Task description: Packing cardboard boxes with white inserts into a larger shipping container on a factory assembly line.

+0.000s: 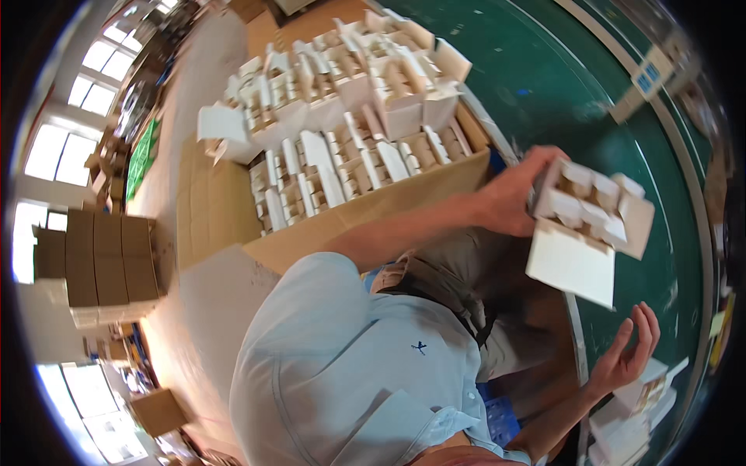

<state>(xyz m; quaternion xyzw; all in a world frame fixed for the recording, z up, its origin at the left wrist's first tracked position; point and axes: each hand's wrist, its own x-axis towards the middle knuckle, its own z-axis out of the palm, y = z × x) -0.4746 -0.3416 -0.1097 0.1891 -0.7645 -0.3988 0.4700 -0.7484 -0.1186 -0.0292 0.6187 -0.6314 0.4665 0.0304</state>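
My left hand [524,194] grips a small white carton box [573,266] by its side, over the green bench. Its flaps stand spread, and white inner dividers split it into several cells; what lies in the cells is too blurred to tell. Below it, my right hand [628,353] is raised with fingers apart and nothing in them. Close by that hand, more white boxes [625,435] with raised flaps sit on the bench. At my left, a large brown carton [381,208] is packed with rows of similar white boxes [392,97], many with flaps up.
The green bench [660,272] runs along my right, with a metal rail [668,116] at its far side. A whitish box-shaped thing with blue marks [643,81] stands there. Brown cartons [109,260] are stacked on the floor at left. A blue crate [501,418] shows under the bench edge.
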